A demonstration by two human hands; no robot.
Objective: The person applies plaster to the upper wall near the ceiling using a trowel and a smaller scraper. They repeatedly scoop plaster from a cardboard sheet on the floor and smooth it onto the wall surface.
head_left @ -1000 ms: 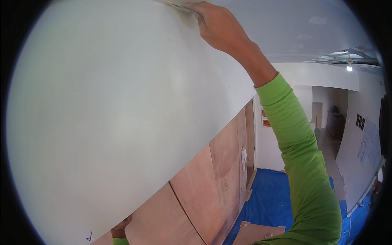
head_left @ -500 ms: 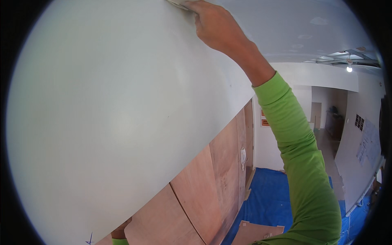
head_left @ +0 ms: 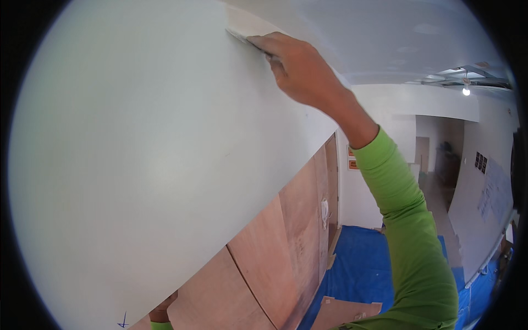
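My right hand (head_left: 300, 66) is raised high against the white wall panel (head_left: 137, 137), close to the ceiling (head_left: 385, 38). Its fingers are closed on a putty knife (head_left: 237, 36), whose thin, pale-smeared blade lies at the panel's surface; the handle is mostly hidden in the grip. Low down, my left hand (head_left: 164, 307) shows only in part beside the panel's lower edge, above a green cuff. Its fingers are tucked out of sight, so what it holds, if anything, is hidden.
Pinkish-brown boards (head_left: 258, 247) stand below the panel, with a white handle (head_left: 324, 212) farther along. Blue sheeting (head_left: 360, 264) covers the floor, and a brown board (head_left: 346, 314) lies on it. A lit bulb (head_left: 466, 91) hangs near a ceiling opening, beyond which a passage (head_left: 440, 143) leads back.
My right hand has come down the panel with the putty knife and slightly to the right. The left hand has stayed nearly in place.
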